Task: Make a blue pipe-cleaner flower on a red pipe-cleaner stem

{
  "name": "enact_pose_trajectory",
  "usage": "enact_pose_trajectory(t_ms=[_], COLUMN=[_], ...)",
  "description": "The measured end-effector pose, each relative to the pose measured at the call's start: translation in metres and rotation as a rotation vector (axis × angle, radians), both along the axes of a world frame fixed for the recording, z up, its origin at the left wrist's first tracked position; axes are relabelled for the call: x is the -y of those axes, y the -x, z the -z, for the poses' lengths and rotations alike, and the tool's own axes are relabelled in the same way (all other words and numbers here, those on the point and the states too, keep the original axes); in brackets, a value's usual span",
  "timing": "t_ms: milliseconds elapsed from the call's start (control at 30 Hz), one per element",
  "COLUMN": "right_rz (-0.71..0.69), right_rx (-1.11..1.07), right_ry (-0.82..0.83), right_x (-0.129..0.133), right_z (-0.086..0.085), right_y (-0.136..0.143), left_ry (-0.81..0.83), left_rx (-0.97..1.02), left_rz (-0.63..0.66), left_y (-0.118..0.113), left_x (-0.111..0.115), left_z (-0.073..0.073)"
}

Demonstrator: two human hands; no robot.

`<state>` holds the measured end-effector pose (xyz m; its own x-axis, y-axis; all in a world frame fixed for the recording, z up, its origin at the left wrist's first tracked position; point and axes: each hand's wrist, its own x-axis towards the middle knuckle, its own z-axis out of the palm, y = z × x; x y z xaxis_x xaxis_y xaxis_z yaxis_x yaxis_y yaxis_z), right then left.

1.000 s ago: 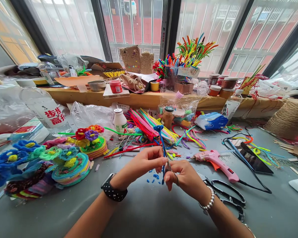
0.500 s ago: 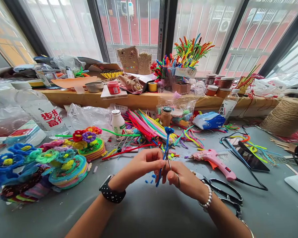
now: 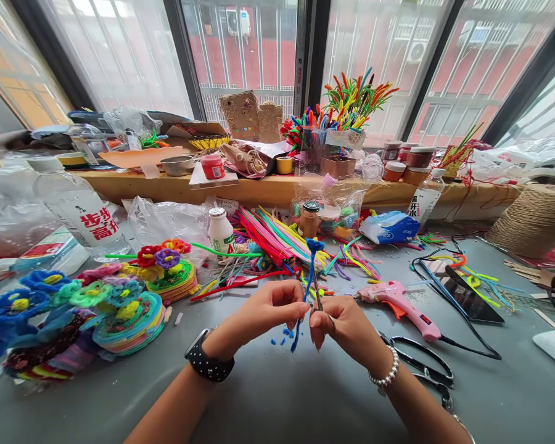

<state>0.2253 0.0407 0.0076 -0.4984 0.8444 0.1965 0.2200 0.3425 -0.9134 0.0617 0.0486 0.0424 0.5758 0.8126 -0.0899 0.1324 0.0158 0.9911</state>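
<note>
Between thumb and fingers, my left hand (image 3: 277, 305) pinches the stem of a blue pipe-cleaner flower (image 3: 314, 246). The stem stands nearly upright and its lower end hangs below the fingers. My right hand (image 3: 340, 324) is closed on a small pair of scissors (image 3: 319, 299), blades pointing up beside the stem; part of the handle is hidden by the fingers. Small blue fluff clippings (image 3: 287, 333) lie on the grey table (image 3: 268, 401) under the hands.
Finished pipe-cleaner flowers (image 3: 127, 308) stand at left. Behind the hands lie loose pipe cleaners (image 3: 268, 237), a white bottle (image 3: 221, 231) and a brown jar (image 3: 309, 219). At right are a pink glue gun (image 3: 404, 302), large black-handled scissors (image 3: 425, 364) and a twine spool (image 3: 527, 219).
My right hand has turned slightly and the scissors have moved a little right, with their blades closer together. The left hand keeps its hold on the stem.
</note>
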Motion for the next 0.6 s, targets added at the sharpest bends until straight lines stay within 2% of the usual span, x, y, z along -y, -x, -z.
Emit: enact_pose_trajectory(t_ms=[133, 267, 600], right_rz=[-0.121, -0.166, -0.012], right_rx=[-0.039, 0.015, 0.077], right_ry=[-0.013, -0.066, -0.040], right_x=[0.0011, 0.0012, -0.0001], right_z=[-0.0039, -0.0072, -0.0028], right_y=[0.0018, 0.0023, 0.0005], left_ry=[-0.007, -0.012, -0.032], left_rx=[0.028, 0.045, -0.019], left_rz=[0.012, 0.082, 0.035], left_y=[-0.0002, -0.0006, 0.0007], left_x=[0.0002, 0.0006, 0.0001], left_z=[0.0007, 0.0019, 0.0013])
